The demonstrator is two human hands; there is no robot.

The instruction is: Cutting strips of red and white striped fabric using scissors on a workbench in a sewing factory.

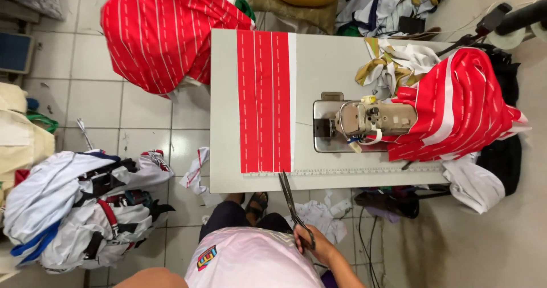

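Note:
My right hand (315,246) grips the handles of long dark scissors (289,199) at my lap. The blades point away from me, and their tips reach the front edge of the white sewing table (330,65). Just beyond the tips lies a flat red fabric strip (265,100) with white dashed lines and a white edge, stretched across the table from front to back. My left hand is out of sight; only a bare bit of arm (151,278) shows at the bottom left.
A beige sewing machine (370,120) stands on the table's right half, with a red-and-white fabric pile (456,111) heaped beside it. A measuring strip (364,171) runs along the front edge. A big red bundle (165,31) and white garments (80,208) lie on the tiled floor to the left.

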